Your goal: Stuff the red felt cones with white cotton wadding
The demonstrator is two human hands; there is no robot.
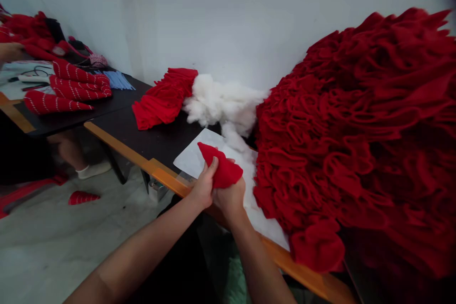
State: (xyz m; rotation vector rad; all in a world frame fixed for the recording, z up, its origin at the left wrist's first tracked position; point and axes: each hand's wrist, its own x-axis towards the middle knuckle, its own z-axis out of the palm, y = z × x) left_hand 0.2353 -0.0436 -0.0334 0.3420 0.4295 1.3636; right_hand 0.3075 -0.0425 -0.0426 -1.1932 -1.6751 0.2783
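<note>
Both my hands hold a small red felt cone (224, 169) above the front edge of the table, its tip pointing up and left. My left hand (204, 185) grips it from the left, thumb lying along its side. Around its wide lower end my right hand (231, 195) is closed, and the fingers there are partly hidden by the felt. Just beneath lies a white sheet (192, 153). A heap of white stuffing (223, 102) sits behind the sheet, with a loose tuft trailing onto it.
A tall pile of red felt pieces (356, 142) fills the right side. A red felt stack (166, 97) lies left of the stuffing. At the left table are striped red cones (57, 103), blue strips (119, 80) and a co-worker's hand (10, 52). A striped cone (83, 197) lies on the floor.
</note>
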